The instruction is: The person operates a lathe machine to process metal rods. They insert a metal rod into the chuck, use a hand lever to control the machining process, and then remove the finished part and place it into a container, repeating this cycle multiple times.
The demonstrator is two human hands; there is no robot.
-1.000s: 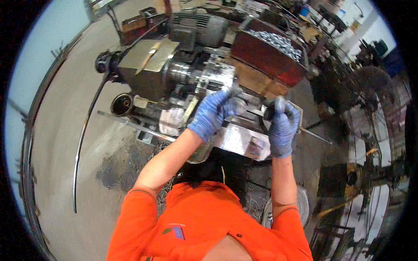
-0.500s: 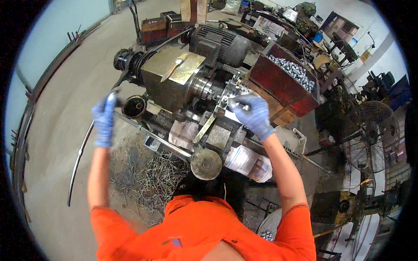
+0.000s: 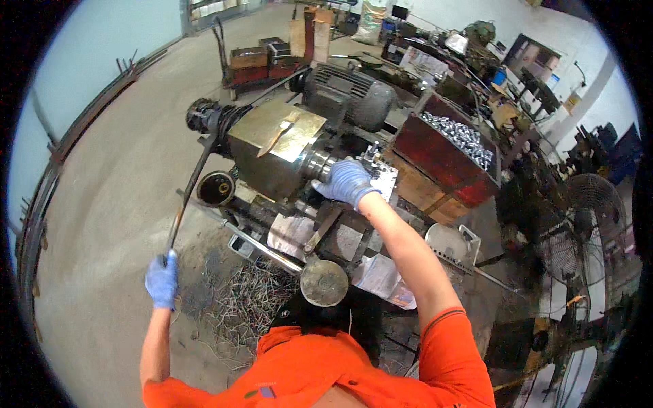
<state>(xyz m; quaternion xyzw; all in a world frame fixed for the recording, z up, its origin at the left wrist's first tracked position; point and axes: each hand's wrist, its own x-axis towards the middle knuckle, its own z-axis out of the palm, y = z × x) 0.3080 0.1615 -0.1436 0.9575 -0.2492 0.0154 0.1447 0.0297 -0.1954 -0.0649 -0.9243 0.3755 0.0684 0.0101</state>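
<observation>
My left hand [image 3: 162, 280], in a blue glove, is closed around the lower end of a long dark lever [image 3: 186, 200]. The lever slopes up to the left end of a lathe-like machine's headstock [image 3: 262, 163]. My right hand [image 3: 348, 183], also gloved in blue, is at the front of the bright metal spindle nose [image 3: 316, 164]. Its fingers curl in toward the spindle; whatever they hold is hidden behind the glove. A wooden-handled brush [image 3: 275, 137] lies on the headstock's brassy top. Below my right hand sits a flat steel bar [image 3: 323, 230] on the slide.
A dark red bin [image 3: 435, 155] of small shiny metal parts stands right of the machine, beside the motor [image 3: 347, 95]. Metal shavings [image 3: 245, 299] cover the floor near me. A round metal disc [image 3: 324, 283] and a silver rod [image 3: 262, 241] jut toward me. A fan [image 3: 585, 224] stands right.
My left hand has moved down and taken hold of the lever, which has swung inward to the right. My right hand has moved left from the tooling to the spindle nose.
</observation>
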